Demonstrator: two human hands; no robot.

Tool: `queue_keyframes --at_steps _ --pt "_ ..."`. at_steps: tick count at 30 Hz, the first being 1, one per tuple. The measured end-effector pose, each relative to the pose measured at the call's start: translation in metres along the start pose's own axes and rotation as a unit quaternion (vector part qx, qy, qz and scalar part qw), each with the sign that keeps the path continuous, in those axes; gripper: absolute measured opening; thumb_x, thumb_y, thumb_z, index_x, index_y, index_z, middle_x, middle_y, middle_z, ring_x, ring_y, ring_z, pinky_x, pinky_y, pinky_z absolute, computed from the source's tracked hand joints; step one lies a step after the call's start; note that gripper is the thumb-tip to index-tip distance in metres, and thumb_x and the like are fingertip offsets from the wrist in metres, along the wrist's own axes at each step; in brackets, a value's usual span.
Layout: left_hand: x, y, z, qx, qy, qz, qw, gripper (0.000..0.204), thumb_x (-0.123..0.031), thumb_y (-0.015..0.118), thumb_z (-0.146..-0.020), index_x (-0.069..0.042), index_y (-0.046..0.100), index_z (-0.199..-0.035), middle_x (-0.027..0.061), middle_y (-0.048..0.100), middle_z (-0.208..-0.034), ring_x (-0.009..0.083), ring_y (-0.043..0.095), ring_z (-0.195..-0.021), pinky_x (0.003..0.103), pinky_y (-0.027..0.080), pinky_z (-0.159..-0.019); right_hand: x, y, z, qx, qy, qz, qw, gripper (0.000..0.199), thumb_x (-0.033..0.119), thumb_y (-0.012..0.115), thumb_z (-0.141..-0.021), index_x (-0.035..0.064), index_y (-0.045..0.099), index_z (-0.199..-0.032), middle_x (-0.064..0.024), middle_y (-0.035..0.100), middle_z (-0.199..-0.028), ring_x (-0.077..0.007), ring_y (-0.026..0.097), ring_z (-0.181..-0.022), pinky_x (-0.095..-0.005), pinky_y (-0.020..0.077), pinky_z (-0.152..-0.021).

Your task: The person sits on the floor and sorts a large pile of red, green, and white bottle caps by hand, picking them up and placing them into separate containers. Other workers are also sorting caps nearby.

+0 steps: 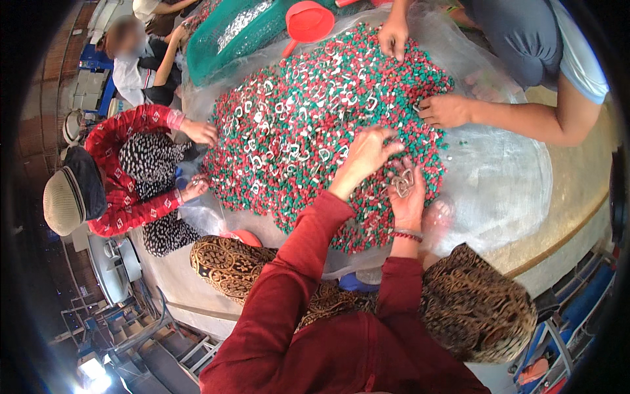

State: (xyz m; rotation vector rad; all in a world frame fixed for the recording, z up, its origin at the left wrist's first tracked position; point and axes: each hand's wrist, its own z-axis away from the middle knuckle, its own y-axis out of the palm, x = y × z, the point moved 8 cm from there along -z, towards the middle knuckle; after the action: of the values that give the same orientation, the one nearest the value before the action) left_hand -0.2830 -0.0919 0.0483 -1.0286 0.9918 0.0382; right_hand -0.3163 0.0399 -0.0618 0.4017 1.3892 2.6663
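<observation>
A broad pile of small red, green and white pieces (308, 98) lies in front of me, with pale D-shaped loops (296, 152) scattered through it. My right hand (409, 205), a red bead bracelet at its wrist, is turned palm up over the near right part of the pile. Several pale loops (401, 184) rest in its palm and curled fingers. Just left of it, my left hand (364, 156) hovers over the pile, its fingers bent toward the right hand. Those fingertips are blurred, so whether they pinch anything is unclear.
Clear plastic sheeting (499, 177) lies under the pile. A green basket (223, 49) and a red scoop (310, 21) sit at the far side. Co-workers' hands touch the pile at left (200, 131) and right (446, 110). Another person (134, 69) sits farther back.
</observation>
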Motion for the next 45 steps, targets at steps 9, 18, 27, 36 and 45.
queue_keyframes --at_steps 9,18,27,36,45 --pt "0.027 0.099 -0.124 -0.091 0.165 -0.165 0.968 0.035 -0.002 0.063 -0.07 -0.001 0.061 -0.105 0.0121 0.057 -0.103 0.0316 0.053 -0.098 0.04 0.048 -0.084 -0.014 -0.022 -0.016 -0.096 -0.039 -0.09 0.99 0.057 0.001 0.049 -0.08 0.0103 0.041 -0.136 -0.0079 0.06 -0.103 -0.0214 0.06 -0.087 -0.0314 0.0505 -0.065" --pt "0.031 0.101 -0.095 -0.082 0.177 -0.246 0.949 0.016 -0.018 0.06 -0.082 -0.006 0.059 -0.091 0.0073 0.055 -0.089 0.0253 0.053 -0.093 0.038 0.046 -0.079 0.015 -0.026 -0.026 -0.074 -0.072 -0.07 0.992 0.048 0.001 0.053 -0.08 0.0101 0.049 -0.127 -0.0039 0.06 -0.097 -0.0168 0.058 -0.084 -0.0284 0.0491 -0.067" --pt "0.037 0.034 -0.035 -0.108 -0.21 0.228 0.945 0.021 -0.018 0.045 -0.098 -0.004 0.059 -0.103 0.0067 0.06 -0.088 0.0122 0.058 -0.078 0.03 0.05 -0.064 -0.001 -0.03 -0.026 -0.065 -0.076 -0.085 0.991 0.042 0.007 0.057 -0.087 0.0085 0.046 -0.128 -0.0058 0.061 -0.095 -0.0168 0.06 -0.083 -0.0279 0.0504 -0.064" --pt "0.033 0.062 -0.062 -0.2 -0.104 0.719 0.657 0.017 -0.018 0.051 -0.096 -0.006 0.057 -0.107 0.0046 0.063 -0.095 0.0143 0.059 -0.089 0.028 0.049 -0.079 0.003 -0.021 -0.019 -0.074 -0.076 -0.084 0.991 0.041 0.005 0.058 -0.085 0.009 0.049 -0.125 -0.0042 0.061 -0.096 -0.0155 0.06 -0.083 -0.0276 0.0502 -0.064" --pt "0.051 -0.015 -0.053 -0.326 -0.074 0.526 0.782 0.018 -0.019 0.049 -0.097 -0.004 0.055 -0.105 0.0045 0.06 -0.092 0.0135 0.059 -0.082 0.028 0.049 -0.073 0.006 -0.018 -0.019 -0.053 -0.076 -0.052 0.994 0.038 0.015 0.056 -0.09 0.0061 0.048 -0.127 -0.0062 0.062 -0.099 -0.0188 0.061 -0.088 -0.0323 0.0534 -0.071"
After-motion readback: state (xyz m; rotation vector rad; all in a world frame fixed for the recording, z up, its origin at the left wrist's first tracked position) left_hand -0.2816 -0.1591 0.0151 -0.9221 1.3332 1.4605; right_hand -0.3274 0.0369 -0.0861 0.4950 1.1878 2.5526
